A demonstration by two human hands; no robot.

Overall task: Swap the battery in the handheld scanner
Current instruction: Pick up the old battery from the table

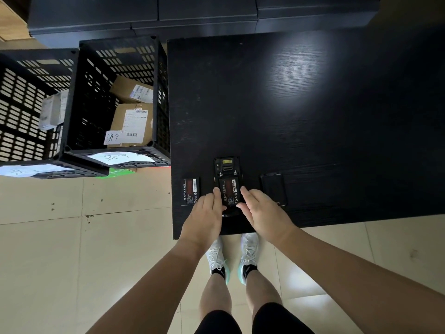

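Note:
The black handheld scanner (pixel 226 166) lies face down near the front edge of the black table (pixel 313 104), its back cover off. A black battery with a red label (pixel 230 191) sits in its open compartment. My left hand (pixel 207 213) rests against the scanner's left side, fingertips touching the battery's left edge. My right hand (pixel 260 210) rests on the right side, with its fingertips at the battery's right edge. A second, matching battery (pixel 190 191) lies flat on the table just left of the scanner. The black back cover (pixel 273 190) lies to the right.
Two black slotted crates (pixel 72 97) holding cardboard parcels stand on the floor left of the table. Dark cabinets (pixel 192 15) run along the back. The table's front edge is just below my hands, with beige tiled floor and my feet beneath.

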